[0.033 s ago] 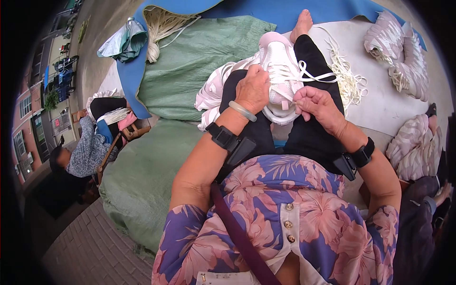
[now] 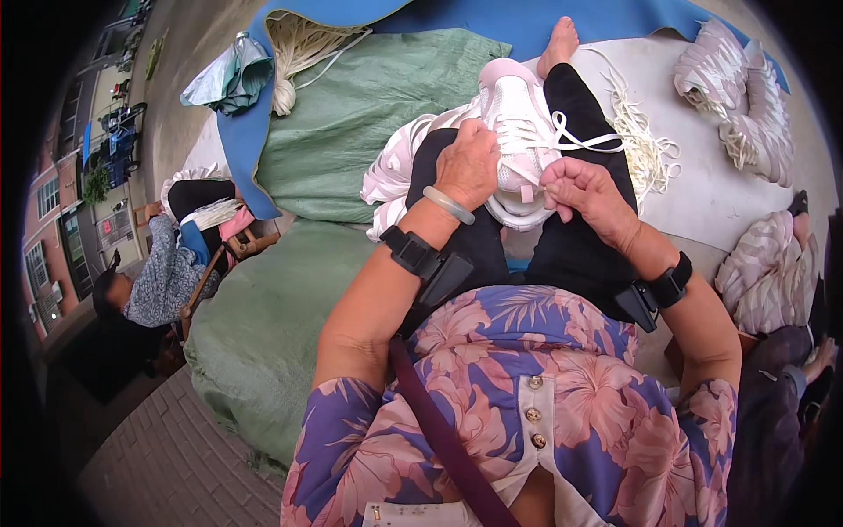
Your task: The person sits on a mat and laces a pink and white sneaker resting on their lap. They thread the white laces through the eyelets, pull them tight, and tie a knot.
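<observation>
A pale pink and white sneaker [image 2: 509, 101] rests between my thighs, toe pointing away from me and heel opening close to me. White shoelace [image 2: 587, 143] crosses its upper, with loose loops hanging out to the right over my dark trouser leg. My left hand [image 2: 468, 162] is closed against the sneaker's left side, its fingertips hidden by the hand itself. Beside the tongue on the right, my right hand [image 2: 584, 195] pinches a thin stretch of white lace between thumb and forefinger. A pink pull tab [image 2: 527, 192] shows at the tongue.
Loose white laces [image 2: 645, 145] lie on a pale sheet to the right. Bundled pink-white shoe pieces [image 2: 760, 105] sit farther right. Green sacking [image 2: 351, 114] and a bundle of cream laces [image 2: 294, 53] lie left. Another person [image 2: 171, 272] sits far left; someone else is partly visible at right.
</observation>
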Tool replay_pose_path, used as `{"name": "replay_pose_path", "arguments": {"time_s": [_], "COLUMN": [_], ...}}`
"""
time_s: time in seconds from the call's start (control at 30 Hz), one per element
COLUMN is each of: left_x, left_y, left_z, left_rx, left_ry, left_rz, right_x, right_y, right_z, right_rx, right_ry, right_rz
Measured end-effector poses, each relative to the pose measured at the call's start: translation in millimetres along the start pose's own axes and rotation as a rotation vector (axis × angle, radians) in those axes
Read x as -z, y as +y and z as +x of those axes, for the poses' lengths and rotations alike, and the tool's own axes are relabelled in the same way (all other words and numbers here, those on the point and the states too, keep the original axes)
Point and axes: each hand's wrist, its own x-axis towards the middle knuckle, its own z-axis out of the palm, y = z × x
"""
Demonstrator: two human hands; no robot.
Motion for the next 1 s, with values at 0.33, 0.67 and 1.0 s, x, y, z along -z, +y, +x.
{"name": "replay_pose_path", "arguments": {"time_s": [0.33, 0.67, 1.0], "left_x": [39.7, 35.1, 5.6], "left_y": [-3.6, -18.9, -10.5], "left_z": [34.2, 23.4, 17.2], "left_rx": [0.248, 0.594, 0.536], "left_ry": [-0.346, -0.429, -0.371], "left_rz": [-0.46, -0.982, -1.028], "right_x": [6.6, 39.5, 100.5], "right_y": [-4.2, -19.2, 27.6], "right_z": [-7.4, -119.2, -173.7], "right_rx": [-0.011, -0.085, 0.069], "right_ry": [-0.01, 0.256, 0.398], "right_rz": [-0.092, -0.001, 0.345]}}
